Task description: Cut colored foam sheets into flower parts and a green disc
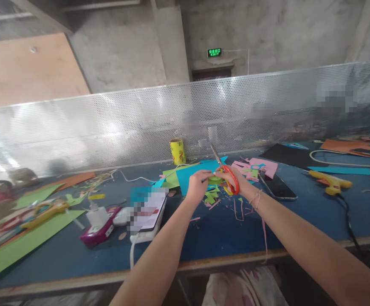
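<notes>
My right hand [234,174] has the orange handles of a pair of scissors [231,180] around its fingers, with the metal blades pointing up and away. My left hand [199,182] is closed, fingertips pinching the edge of a small green paper piece [216,180] between the two hands. A blue paper sheet [183,175] lies just behind my left hand, partly over a green sheet [170,178]. Green paper scraps [210,196] lie below my fingers. Pink paper pieces [269,165] lie beyond my right wrist.
A phone on a white stand [151,212] and a purple power strip [98,231] sit to the left. At the right are a dark phone [278,187] and a yellow glue gun [331,180] with its cord. A yellow roll [177,152] stands by the perforated metal partition [134,123].
</notes>
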The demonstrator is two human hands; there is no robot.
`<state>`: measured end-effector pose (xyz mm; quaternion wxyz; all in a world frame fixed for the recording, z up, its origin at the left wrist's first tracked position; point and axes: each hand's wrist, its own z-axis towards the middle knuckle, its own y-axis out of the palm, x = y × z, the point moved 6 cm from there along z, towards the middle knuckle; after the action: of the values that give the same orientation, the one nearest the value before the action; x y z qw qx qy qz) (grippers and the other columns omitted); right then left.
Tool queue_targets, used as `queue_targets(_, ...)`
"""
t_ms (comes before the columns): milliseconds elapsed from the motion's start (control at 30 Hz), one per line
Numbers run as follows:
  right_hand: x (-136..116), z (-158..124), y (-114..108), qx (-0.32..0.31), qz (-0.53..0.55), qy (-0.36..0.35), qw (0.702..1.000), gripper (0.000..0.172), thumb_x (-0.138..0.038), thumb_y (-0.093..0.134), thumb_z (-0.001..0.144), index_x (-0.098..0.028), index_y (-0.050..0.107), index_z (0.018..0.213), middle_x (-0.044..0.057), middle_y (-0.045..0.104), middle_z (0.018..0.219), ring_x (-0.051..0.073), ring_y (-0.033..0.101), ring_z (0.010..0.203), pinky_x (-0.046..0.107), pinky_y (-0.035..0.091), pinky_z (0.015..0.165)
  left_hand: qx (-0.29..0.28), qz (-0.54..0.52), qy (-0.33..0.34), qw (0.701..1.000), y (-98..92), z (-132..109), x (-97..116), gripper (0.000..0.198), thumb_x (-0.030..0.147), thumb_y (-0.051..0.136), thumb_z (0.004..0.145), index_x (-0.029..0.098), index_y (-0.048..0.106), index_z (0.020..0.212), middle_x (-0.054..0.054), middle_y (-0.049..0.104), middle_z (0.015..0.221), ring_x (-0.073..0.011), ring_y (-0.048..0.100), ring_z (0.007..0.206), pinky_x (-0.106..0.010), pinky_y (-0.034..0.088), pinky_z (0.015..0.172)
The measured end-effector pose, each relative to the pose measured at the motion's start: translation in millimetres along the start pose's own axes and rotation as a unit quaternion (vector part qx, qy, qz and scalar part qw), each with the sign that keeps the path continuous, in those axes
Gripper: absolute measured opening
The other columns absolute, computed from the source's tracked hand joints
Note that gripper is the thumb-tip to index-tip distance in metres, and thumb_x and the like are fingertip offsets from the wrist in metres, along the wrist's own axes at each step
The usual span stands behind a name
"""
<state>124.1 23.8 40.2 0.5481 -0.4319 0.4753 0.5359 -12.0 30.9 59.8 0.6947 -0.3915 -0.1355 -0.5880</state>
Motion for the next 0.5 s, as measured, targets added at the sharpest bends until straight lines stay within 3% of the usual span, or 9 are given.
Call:
queue_targets(367, -6.2, 3.5, -5.2, 0.040, -0.027, -0.038, 0.998, 0.038, -0.032, 0.069, 0.059, -0.020, 0.052, 0.091, -0.002, 0.061, 0.067, 0.016, 0.062, 0.059, 0.028, 0.050, 0.053, -0.011, -0.061, -0.037, 0.997, 4.2, -1.1, 2.0, 0.039, -0.004, 0.040, 0.059, 0.020, 0.068, 0.070, -0.005, 0.063, 0.103, -0.0187, 0.056, 0.102, -0.029, 0.048, 0.079)
queue_targets(500, -10.6, 2.1, -5.2, 0.047, -0.040, -0.058, 0.996, 0.037, -0.031, 0.070, 0.058, -0.020, 0.052, 0.089, -0.002, 0.060, 0.066, 0.016, 0.061, 0.058, 0.029, 0.050, 0.053, 0.000, -0.163, -0.103, 0.981, 7.0, -0.6, -6.4, 0.023, 0.005, 0.051, 0.064, 0.017, 0.064, 0.079, -0.005, 0.064, 0.094, -0.0163, 0.060, 0.087, -0.028, 0.050, 0.074)
